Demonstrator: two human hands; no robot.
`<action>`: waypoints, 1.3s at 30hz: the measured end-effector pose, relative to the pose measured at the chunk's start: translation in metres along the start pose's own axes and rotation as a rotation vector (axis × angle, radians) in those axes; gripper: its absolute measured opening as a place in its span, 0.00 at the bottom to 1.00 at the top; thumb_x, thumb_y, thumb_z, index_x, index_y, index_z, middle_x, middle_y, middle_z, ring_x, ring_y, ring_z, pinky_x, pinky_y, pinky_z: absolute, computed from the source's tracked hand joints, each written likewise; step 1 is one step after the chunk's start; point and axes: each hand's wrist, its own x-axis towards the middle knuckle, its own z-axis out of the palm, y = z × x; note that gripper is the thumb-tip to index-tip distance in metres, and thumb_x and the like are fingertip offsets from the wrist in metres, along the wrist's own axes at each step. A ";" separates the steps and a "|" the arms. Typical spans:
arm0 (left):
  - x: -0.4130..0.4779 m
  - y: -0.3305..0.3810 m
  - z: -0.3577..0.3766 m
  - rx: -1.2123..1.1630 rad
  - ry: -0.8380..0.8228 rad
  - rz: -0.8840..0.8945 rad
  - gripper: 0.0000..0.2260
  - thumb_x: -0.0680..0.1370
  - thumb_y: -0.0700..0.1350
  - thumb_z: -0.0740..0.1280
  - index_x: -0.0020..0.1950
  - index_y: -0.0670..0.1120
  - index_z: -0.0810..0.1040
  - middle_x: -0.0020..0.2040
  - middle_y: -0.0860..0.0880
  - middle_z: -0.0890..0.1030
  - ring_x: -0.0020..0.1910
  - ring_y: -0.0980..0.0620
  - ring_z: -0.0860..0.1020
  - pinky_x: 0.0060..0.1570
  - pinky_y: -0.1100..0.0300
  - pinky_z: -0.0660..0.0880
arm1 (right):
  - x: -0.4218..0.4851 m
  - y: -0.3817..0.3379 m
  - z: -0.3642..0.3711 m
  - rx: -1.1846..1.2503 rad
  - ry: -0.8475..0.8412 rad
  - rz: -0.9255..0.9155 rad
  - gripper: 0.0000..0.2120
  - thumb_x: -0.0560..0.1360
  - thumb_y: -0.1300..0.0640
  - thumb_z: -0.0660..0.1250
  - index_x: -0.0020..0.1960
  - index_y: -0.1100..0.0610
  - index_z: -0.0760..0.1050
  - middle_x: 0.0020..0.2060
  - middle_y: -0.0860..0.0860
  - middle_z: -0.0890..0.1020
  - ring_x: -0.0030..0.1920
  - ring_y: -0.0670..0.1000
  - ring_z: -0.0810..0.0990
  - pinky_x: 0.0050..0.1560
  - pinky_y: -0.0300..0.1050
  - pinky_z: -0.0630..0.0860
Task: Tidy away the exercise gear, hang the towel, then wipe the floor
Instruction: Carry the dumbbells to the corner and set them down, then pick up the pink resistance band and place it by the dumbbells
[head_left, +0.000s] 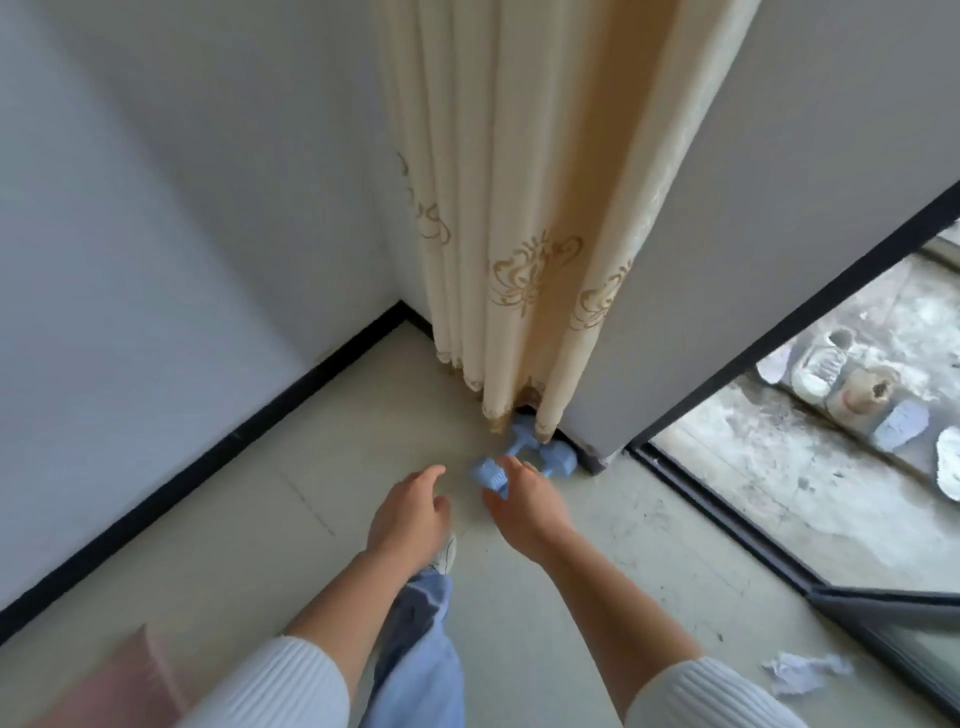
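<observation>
Two light blue dumbbells lie on the pale floor at the foot of the curtain. The nearer dumbbell (491, 474) reaches under the curtain hem, and the other dumbbell (558, 457) rests against the wall corner. My right hand (524, 506) hovers just over the nearer one, fingers relaxed and holding nothing. To its left my left hand (410, 512) hangs with loose fingers, empty. A pink cloth (124, 680), blurred, shows at the bottom left edge.
A cream patterned curtain (519, 234) hangs in the corner between white walls with black skirting. A crumpled white tissue (802, 670) lies on the floor at lower right. Beyond the dark sliding-door track (727, 519), several shoes (831, 374) stand on a concrete floor.
</observation>
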 end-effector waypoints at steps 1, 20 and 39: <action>-0.031 -0.008 -0.005 -0.037 0.052 -0.030 0.20 0.79 0.43 0.58 0.71 0.49 0.67 0.68 0.48 0.73 0.65 0.47 0.71 0.60 0.56 0.69 | -0.022 -0.008 0.003 -0.049 -0.028 -0.057 0.18 0.78 0.50 0.60 0.65 0.57 0.68 0.62 0.55 0.74 0.61 0.58 0.74 0.56 0.50 0.73; -0.588 -0.249 -0.016 -0.295 0.673 -0.723 0.22 0.79 0.44 0.58 0.74 0.46 0.62 0.70 0.47 0.68 0.69 0.48 0.66 0.66 0.55 0.65 | -0.452 -0.167 0.231 -0.520 -0.482 -0.828 0.26 0.78 0.48 0.62 0.73 0.52 0.63 0.67 0.51 0.72 0.66 0.53 0.71 0.64 0.45 0.69; -0.900 -0.583 -0.021 -0.426 0.681 -0.964 0.22 0.81 0.46 0.55 0.75 0.47 0.59 0.74 0.49 0.63 0.72 0.48 0.62 0.69 0.52 0.65 | -0.754 -0.332 0.586 -0.743 -0.662 -1.049 0.27 0.78 0.48 0.62 0.74 0.54 0.61 0.69 0.54 0.69 0.68 0.56 0.69 0.67 0.50 0.67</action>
